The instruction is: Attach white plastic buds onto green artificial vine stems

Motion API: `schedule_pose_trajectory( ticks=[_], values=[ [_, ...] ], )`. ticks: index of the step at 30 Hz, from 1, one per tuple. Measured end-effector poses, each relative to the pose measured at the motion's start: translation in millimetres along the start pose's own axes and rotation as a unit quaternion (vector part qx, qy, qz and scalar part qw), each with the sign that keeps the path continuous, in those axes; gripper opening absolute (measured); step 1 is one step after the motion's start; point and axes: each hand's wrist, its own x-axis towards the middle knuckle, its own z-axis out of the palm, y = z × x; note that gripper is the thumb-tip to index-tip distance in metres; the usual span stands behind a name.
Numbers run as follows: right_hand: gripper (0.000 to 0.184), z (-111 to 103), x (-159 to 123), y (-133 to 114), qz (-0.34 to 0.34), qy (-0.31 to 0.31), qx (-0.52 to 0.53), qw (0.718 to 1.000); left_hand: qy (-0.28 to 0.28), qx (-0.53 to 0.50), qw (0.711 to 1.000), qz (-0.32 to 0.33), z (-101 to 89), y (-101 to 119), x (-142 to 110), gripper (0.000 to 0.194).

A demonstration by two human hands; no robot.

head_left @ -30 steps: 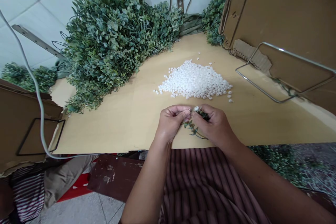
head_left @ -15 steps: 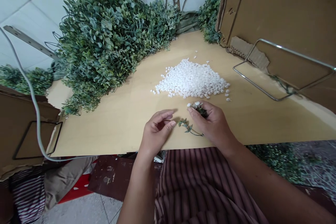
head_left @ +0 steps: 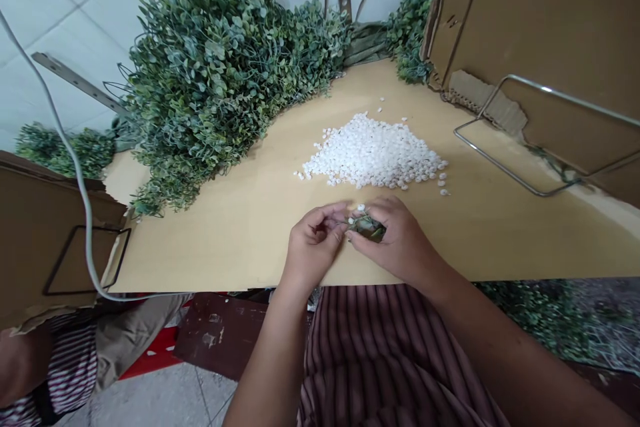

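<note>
My left hand (head_left: pixel 314 247) and my right hand (head_left: pixel 399 238) meet over the near edge of a pale wooden table (head_left: pixel 240 227). Between their fingertips is a small green artificial leaf sprig (head_left: pixel 367 227) with tiny white pieces at its tip. My right hand grips the sprig's bunched leaves; my left hand pinches its end. Just beyond the hands lies a heap of small white beads (head_left: pixel 375 157).
A big pile of artificial green foliage (head_left: pixel 215 73) fills the table's back left. Cardboard panels (head_left: pixel 545 33) and a metal wire frame (head_left: pixel 530 140) stand on the right. A cardboard box (head_left: pixel 45 240) and a grey cable (head_left: pixel 75 173) are at left. Another person's striped sleeve (head_left: pixel 30 373) shows bottom left.
Half a second ago my left hand had drawn away from the sprig; now it has come back and pinches its end. The sprig is bunched tighter in my right hand.
</note>
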Motion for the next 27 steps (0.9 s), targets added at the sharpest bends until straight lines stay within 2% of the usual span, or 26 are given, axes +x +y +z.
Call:
schedule_pose_trajectory(
  ticks=[5,8,11,13,16,21,24,27],
  values=[
    [0.005,1,0,4,-0.021,0.011,0.024,0.999,-0.023,-0.080,0.995,-0.047,2.8,8,-1,0.027],
    [0.005,0,0,3,-0.014,0.021,0.066,0.998,-0.022,-0.082,0.995,-0.043,-1.5,11,1,0.029],
    [0.008,-2,0,1,0.026,0.002,0.101,0.995,0.007,-0.056,0.998,-0.024,-10.4,9,12,0.025],
    [0.011,-4,0,0,0.050,-0.012,0.112,0.992,0.036,-0.012,0.999,-0.015,-16.8,5,25,0.019],
    [0.017,-6,0,-1,0.075,-0.020,0.104,0.992,0.065,0.112,0.992,0.000,-22.4,-2,47,0.016],
    [0.023,-6,0,-2,0.102,-0.018,0.102,0.989,0.047,0.326,0.942,0.056,-15.3,-9,70,0.016],
    [0.024,-5,0,-2,0.116,-0.016,0.112,0.987,0.047,0.391,0.916,0.077,-7.6,-8,75,0.016],
    [0.023,-4,0,-2,0.130,-0.019,0.126,0.983,0.044,0.410,0.906,0.096,-4.3,-8,75,0.013]
  ],
)
